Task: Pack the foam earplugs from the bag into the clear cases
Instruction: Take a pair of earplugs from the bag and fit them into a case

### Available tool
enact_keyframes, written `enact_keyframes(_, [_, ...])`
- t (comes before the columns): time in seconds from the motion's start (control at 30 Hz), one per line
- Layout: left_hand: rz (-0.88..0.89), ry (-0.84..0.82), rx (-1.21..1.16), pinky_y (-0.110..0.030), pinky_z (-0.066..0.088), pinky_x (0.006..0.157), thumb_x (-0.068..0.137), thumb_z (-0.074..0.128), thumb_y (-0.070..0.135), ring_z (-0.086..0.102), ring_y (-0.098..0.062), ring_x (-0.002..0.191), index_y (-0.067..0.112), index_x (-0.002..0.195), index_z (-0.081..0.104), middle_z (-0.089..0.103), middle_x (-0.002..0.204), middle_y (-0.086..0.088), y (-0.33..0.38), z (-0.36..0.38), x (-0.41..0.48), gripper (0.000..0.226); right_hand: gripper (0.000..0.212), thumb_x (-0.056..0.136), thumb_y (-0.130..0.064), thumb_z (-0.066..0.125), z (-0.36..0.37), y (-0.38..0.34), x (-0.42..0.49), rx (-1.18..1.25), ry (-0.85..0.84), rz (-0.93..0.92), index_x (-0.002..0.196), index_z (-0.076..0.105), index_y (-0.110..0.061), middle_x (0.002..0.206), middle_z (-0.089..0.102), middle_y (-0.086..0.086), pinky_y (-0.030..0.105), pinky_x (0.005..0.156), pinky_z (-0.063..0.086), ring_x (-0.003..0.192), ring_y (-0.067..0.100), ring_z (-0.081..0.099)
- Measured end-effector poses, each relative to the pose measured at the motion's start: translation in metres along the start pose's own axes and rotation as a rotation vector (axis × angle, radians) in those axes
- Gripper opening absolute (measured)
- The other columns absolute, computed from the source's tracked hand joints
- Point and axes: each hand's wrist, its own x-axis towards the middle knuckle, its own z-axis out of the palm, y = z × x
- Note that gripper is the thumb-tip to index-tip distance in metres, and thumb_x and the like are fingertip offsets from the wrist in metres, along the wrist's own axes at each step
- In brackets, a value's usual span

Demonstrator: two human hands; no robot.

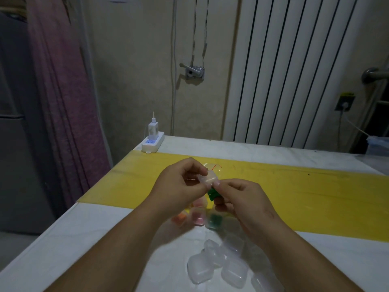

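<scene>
Cases (221, 264), clear and empty, lie in a loose heap nearest you on the white table (63, 249), between your forearms and touching one another. Just beyond them three more cases sit side by side, partly hidden under your wrists: an orange-filled case (179, 220) at the left, a pink-filled case (197, 217) in the middle and a green-filled case (213, 221) at the right.

Above these you hold both hands raised off the table, fingertips meeting. Your left hand (181, 186) pinches a held clear case (208, 178) by its left side, thumb below and curled fingers above. Your right hand (242, 201) has its thumb tip against the case's lower right edge, and its curled fingers clamp green foam (212, 193) directly beneath the case, touching or nearly touching it. You cannot tell how many earplugs that foam is, nor whether the held case's lid is up or down.

Right behind your fingertips the bag (213, 167), clear with a thin red line, lies on the yellow band (294, 186) that crosses the table; most of it is hidden by the case.

At the far left corner of the table a white power strip (152, 142) carries a plugged-in charger (153, 129). Behind stand a pink curtain (63, 81) on the left and a white ribbed radiator (294, 70) on the right.
</scene>
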Motion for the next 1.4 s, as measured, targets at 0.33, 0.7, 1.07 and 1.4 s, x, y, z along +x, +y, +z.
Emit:
enact_keyframes(0.33, [0.001, 0.077, 0.058, -0.023, 0.056, 0.062, 0.092, 0.060, 0.018, 0.066, -0.011, 0.071, 0.030, 0.099, 0.059, 0.068, 0.074, 0.002, 0.005, 0.008, 0.000, 0.014, 0.017, 0.079, -0.013, 0.067, 0.001, 0.004, 0.002, -0.174, 0.150, -0.028, 0.066, 0.070, -0.002, 0.052, 0.056, 0.002, 0.032, 0.055, 0.043, 0.050, 0.015, 0.048])
enact_keyframes(0.7, [-0.175, -0.103, -0.191, -0.040, 0.061, 0.076, 0.081, 0.063, -0.010, 0.070, -0.023, 0.078, 0.018, 0.095, 0.073, 0.069, 0.101, -0.009, 0.006, -0.001, 0.001, 0.034, 0.010, 0.087, -0.009, 0.069, -0.008, 0.000, 0.008, 0.017, 0.117, -0.015, 0.081, 0.076, -0.005, 0.062, 0.068, 0.005, 0.027, 0.061, 0.053, 0.057, 0.013, 0.062])
enact_keyframes(1.07, [-0.144, -0.067, -0.035, -0.040, 0.061, 0.074, 0.070, 0.080, -0.002, 0.068, -0.023, 0.087, 0.025, 0.095, 0.071, 0.071, 0.096, -0.001, 0.005, 0.004, 0.001, 0.038, 0.022, 0.083, -0.007, 0.071, 0.000, -0.001, -0.001, -0.246, 0.214, -0.401, 0.079, 0.069, -0.028, 0.075, 0.071, -0.014, 0.011, 0.061, 0.047, 0.067, 0.001, 0.064])
enact_keyframes(1.4, [-0.194, -0.085, -0.196, -0.046, 0.061, 0.077, 0.069, 0.078, -0.011, 0.070, -0.021, 0.082, 0.015, 0.096, 0.072, 0.070, 0.095, -0.006, 0.008, 0.003, 0.000, 0.038, 0.012, 0.084, -0.023, 0.072, 0.001, 0.001, 0.000, -0.565, 0.276, -0.507, 0.082, 0.071, -0.035, 0.084, 0.061, -0.018, 0.006, 0.063, 0.036, 0.078, -0.005, 0.052])
